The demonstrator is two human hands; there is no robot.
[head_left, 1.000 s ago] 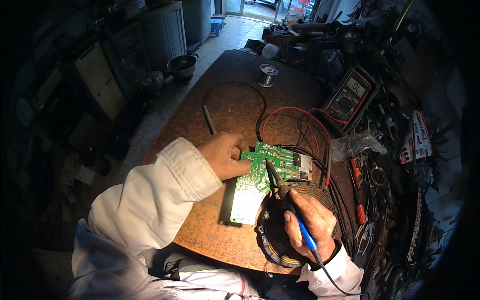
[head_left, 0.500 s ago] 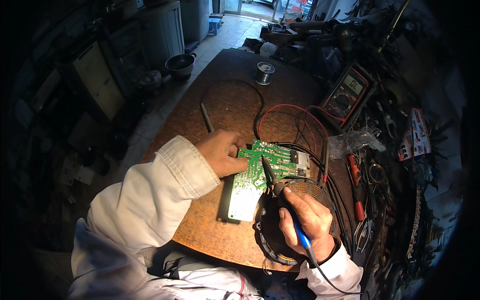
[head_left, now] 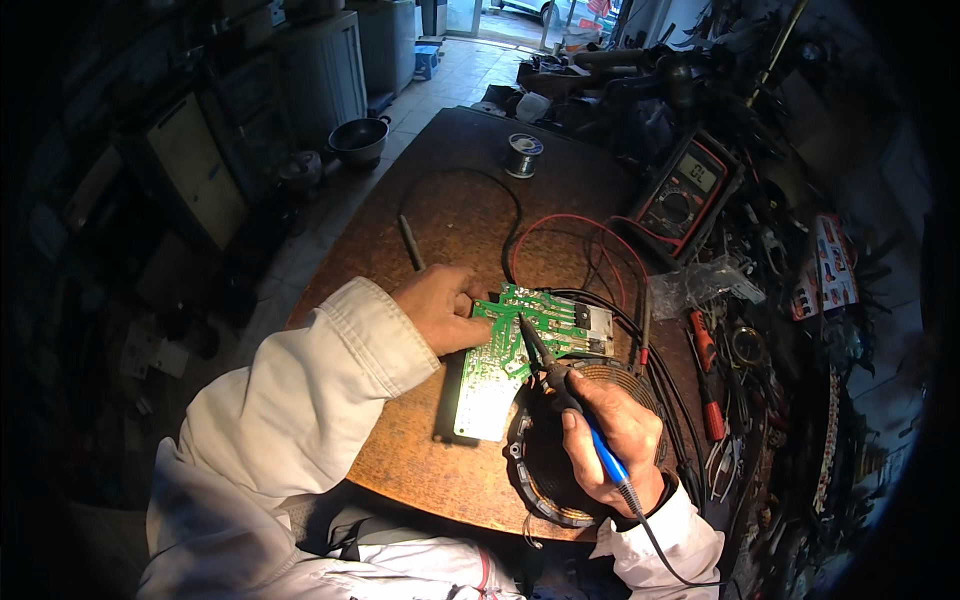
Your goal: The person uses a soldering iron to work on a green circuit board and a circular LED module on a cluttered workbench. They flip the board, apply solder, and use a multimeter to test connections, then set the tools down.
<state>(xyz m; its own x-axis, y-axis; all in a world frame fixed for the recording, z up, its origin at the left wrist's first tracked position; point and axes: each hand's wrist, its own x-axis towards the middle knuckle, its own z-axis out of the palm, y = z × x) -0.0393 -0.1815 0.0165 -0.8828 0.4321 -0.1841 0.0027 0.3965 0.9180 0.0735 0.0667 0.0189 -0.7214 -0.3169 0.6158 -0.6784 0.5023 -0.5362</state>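
Observation:
A green circuit board [head_left: 489, 385] lies over the table with its soldered side up, its near end glaring in the light. My left hand [head_left: 441, 306] pinches the board's upper left edge between thumb and fingers. In my right hand [head_left: 617, 437] is a soldering iron [head_left: 594, 441] with a blue handle, its dark tip pointing at the tracks near the board's upper middle. Whether the tip touches the board I cannot tell. Beneath my right hand sits a round coil [head_left: 521, 483] with copper-coloured windings, partly hidden by the hand and the board.
A brown wooden table [head_left: 400, 440] carries a solder spool [head_left: 523, 157] at the back. On the right stand a multimeter [head_left: 682, 190], a plastic bag [head_left: 705, 285], red screwdrivers [head_left: 713, 420] and cluttered tools. Black and red probe leads [head_left: 585, 219] loop behind the board. A pan [head_left: 359, 140] stands beyond the left edge.
The view has shifted slightly. Both hands keep their holds on the board and the soldering iron; the iron's tip stays over nearly the same spot.

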